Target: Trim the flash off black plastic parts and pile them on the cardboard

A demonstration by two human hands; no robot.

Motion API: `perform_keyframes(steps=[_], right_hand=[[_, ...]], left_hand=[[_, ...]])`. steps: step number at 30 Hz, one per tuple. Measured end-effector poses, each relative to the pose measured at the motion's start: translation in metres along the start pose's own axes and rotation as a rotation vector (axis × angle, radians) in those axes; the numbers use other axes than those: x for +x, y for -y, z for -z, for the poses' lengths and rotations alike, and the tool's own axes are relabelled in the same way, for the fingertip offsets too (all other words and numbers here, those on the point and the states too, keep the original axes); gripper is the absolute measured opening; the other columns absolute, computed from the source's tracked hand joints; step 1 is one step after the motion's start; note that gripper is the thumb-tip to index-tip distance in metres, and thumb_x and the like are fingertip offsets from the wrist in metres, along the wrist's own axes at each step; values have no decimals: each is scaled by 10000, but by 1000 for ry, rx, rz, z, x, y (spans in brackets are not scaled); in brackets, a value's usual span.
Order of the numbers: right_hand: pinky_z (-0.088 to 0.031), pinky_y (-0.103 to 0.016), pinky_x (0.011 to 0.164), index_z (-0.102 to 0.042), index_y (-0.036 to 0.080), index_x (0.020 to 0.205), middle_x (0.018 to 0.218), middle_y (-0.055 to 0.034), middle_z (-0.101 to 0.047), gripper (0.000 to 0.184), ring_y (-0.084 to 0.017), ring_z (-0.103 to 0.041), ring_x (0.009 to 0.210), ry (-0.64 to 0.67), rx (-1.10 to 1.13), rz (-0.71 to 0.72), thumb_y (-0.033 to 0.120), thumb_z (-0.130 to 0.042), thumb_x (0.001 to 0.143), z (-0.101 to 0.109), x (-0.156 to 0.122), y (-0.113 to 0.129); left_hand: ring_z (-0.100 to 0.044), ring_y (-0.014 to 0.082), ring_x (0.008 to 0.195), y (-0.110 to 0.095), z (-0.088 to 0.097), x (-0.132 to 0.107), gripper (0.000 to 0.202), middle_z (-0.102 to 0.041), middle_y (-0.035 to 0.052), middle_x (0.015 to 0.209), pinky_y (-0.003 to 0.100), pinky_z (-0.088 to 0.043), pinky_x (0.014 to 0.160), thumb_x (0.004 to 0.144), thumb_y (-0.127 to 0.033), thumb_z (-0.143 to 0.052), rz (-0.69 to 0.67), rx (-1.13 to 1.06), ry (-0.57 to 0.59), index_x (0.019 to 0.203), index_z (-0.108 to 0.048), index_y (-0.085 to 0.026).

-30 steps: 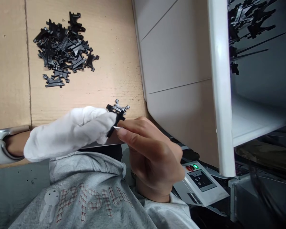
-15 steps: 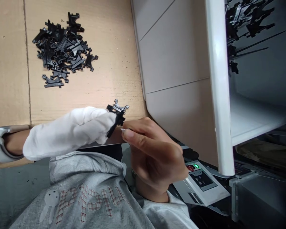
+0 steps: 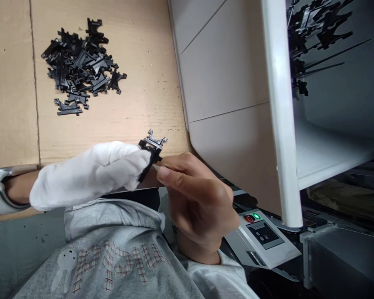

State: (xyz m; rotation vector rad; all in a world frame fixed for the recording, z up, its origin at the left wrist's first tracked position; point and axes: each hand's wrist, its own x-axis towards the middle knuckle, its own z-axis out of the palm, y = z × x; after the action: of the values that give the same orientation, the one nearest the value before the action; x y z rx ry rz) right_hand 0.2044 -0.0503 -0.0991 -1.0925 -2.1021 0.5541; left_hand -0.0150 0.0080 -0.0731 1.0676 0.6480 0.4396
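My left hand (image 3: 90, 174), in a white glove, is closed on black plastic parts (image 3: 152, 143) just above the near edge of the cardboard surface. At least two parts seem to be held together; the glove covers their lower ends. My right hand (image 3: 196, 195) is bare and closed in a pinch. Between its thumb and forefinger a small blade (image 3: 156, 167) shows only its thin pale tip, which lies at the edge of the held black parts. The rest of the blade is hidden in the fingers.
A pile of similar black plastic parts (image 3: 81, 62) lies on the cardboard (image 3: 137, 83) at upper left. To the right stands a white bin (image 3: 280, 104) with more black pieces (image 3: 321, 25) inside. A control panel (image 3: 264, 236) with a green light is below it.
My right hand has moved slightly left, bringing the blade tip against or very close to the black parts. My left hand stays nearly in place. The view has shifted a little.
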Motion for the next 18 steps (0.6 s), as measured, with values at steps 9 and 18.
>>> perform_keyframes(steps=[9, 18], right_hand=[[-575, -309, 599, -691, 252, 1253, 966, -34, -763, 458, -186, -685, 741, -181, 178, 52, -47, -550, 936, -5, 13, 11], [-629, -351, 660, -664, 301, 1317, 987, -22, -744, 499, -209, -717, 780, -177, 203, 17, -42, -557, 970, -3, 14, 4]], left_hand=[[-359, 101, 596, -1, 0, 1, 289, -437, -46, 664, 249, -396, 567, 970, -309, -516, 10, 19, -19, 699, -460, -226], [-383, 97, 574, 0, 1, 0, 329, -453, -39, 644, 254, -367, 538, 1004, -313, -487, -70, 71, -34, 687, -475, -225]])
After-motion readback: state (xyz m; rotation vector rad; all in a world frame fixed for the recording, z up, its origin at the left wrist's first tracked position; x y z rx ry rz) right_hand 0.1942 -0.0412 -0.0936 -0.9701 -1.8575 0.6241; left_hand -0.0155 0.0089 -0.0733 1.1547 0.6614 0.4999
